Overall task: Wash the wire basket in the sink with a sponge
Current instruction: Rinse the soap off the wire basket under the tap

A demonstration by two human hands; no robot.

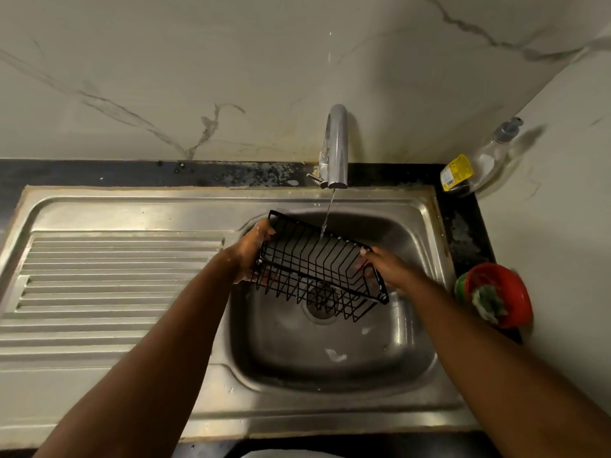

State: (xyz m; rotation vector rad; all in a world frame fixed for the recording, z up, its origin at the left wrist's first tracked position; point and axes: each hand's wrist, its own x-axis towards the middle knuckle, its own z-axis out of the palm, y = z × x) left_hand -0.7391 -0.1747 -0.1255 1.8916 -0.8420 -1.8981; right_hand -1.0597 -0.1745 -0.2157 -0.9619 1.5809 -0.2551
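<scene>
You're gripping the black wire basket (317,272) with left hand (253,256) and right hand (385,267) under running water; the green sponge (489,304) sits unused, right, so probably rinsing.

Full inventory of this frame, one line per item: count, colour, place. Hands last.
wire basket: 1, black, held tilted over the basin
water stream: 1, clear, faucet to basket
faucet: 1, chrome, behind the basin
sink: 1, steel, basin on the right, drainboard on the left
foam bits: a few, white, basin floor
soap bottle: 1, clear with yellow label, back right corner
bowl: 1, red, counter right of sink
sponge: 1, green, in the bowl, blurred
counter: 1, black, around the sink
wall: white with grey veins, behind and to the right
left grip: 1, bare hand, holds basket's left end
right grip: 1, bare hand, holds basket's right end
</scene>
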